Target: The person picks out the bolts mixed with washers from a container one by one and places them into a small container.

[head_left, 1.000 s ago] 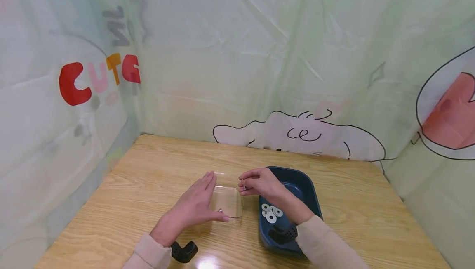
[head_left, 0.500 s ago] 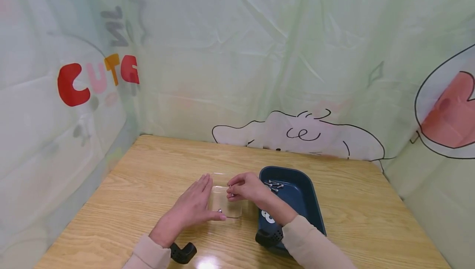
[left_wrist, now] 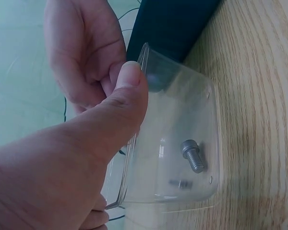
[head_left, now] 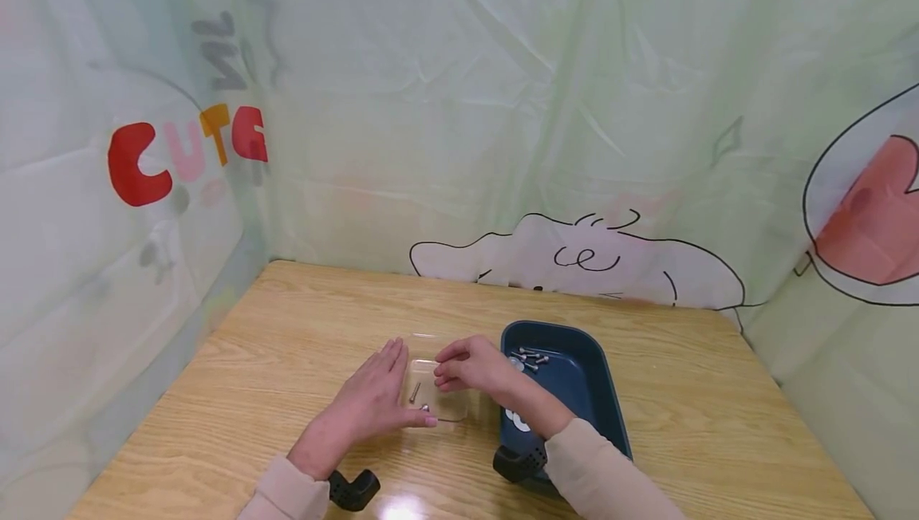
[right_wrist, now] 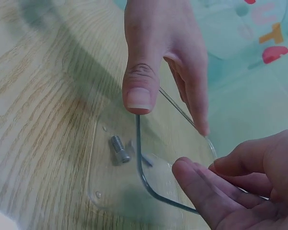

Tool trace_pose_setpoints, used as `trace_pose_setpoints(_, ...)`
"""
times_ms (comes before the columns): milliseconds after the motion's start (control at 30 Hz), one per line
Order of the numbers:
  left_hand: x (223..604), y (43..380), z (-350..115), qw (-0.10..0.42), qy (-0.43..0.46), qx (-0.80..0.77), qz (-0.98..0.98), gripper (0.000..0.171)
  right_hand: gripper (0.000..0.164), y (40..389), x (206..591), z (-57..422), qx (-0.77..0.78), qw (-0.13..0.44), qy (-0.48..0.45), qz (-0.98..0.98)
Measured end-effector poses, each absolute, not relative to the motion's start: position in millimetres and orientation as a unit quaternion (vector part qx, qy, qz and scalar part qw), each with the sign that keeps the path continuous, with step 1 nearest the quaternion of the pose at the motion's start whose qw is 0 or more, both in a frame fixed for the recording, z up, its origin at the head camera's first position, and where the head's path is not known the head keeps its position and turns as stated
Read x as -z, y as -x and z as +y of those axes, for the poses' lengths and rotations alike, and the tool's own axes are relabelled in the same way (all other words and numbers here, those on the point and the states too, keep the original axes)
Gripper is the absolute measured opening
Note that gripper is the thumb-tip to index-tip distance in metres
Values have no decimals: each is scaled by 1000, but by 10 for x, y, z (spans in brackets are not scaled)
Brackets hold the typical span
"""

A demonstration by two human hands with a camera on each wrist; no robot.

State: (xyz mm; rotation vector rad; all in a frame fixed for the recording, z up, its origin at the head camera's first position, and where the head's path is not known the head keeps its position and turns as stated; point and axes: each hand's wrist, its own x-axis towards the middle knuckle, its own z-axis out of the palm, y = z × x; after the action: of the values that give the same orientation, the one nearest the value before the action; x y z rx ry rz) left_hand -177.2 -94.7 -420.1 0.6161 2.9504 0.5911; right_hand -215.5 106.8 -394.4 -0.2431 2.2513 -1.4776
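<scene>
In the head view a clear plastic box (head_left: 448, 404) stands on the table. My left hand (head_left: 373, 392) rests along its left side with fingers straight and thumb at the near rim. Two metal bolts lie inside: a short socket-head bolt (left_wrist: 192, 155) and a longer, thinner bolt (head_left: 415, 392). My right hand (head_left: 470, 368) hovers over the box's right part, fingers loosely bent. Seen from the right wrist, the right fingers (right_wrist: 197, 182) hold nothing and sit close by the clear rim.
Right of the box is a dark blue tray (head_left: 610, 388). It holds several bolts (head_left: 531, 357) at the back and white washers (head_left: 518, 420) at the left, partly hidden by the right arm. A patterned curtain (head_left: 459, 145) hangs behind the wooden table (head_left: 323, 313).
My right hand moved left from beside the tray to over the box and let go of the longer bolt, which now lies in the box. The left hand has barely moved.
</scene>
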Motion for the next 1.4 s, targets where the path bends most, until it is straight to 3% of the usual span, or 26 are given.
trace_pose_setpoints(1400,4069,1835,-661,14,-265,-184,946,123,35,2244,3745,2116,569,137,10,811)
